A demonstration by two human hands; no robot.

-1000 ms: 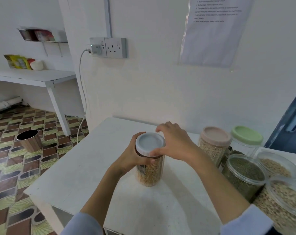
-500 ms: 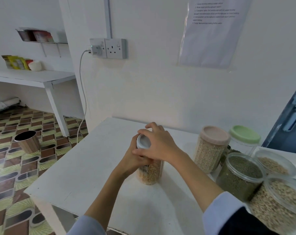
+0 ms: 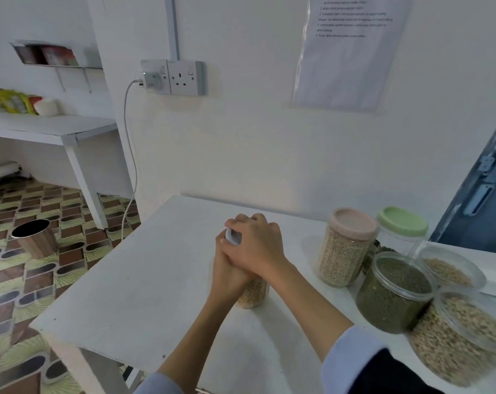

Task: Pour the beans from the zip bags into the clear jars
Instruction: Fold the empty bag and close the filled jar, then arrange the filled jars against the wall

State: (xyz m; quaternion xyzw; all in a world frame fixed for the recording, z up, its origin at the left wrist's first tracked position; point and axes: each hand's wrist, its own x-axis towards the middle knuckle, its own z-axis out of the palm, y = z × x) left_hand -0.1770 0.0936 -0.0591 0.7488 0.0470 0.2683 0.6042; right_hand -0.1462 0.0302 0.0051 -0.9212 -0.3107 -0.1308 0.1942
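A clear jar (image 3: 252, 291) of pale beans stands upright on the white table (image 3: 144, 294), long axis vertical, its white lid (image 3: 232, 237) facing up. The left hand (image 3: 227, 275) wraps closed around the jar's side. The right hand (image 3: 256, 245) lies over the top, fingers curled down gripping the lid. Just to the right stand more filled jars: a pink-lidded jar (image 3: 346, 248), a green-lidded jar (image 3: 402, 227) and a jar of green beans (image 3: 392, 294).

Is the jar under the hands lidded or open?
Lidded: a white lid shows under the right hand atop the jar.
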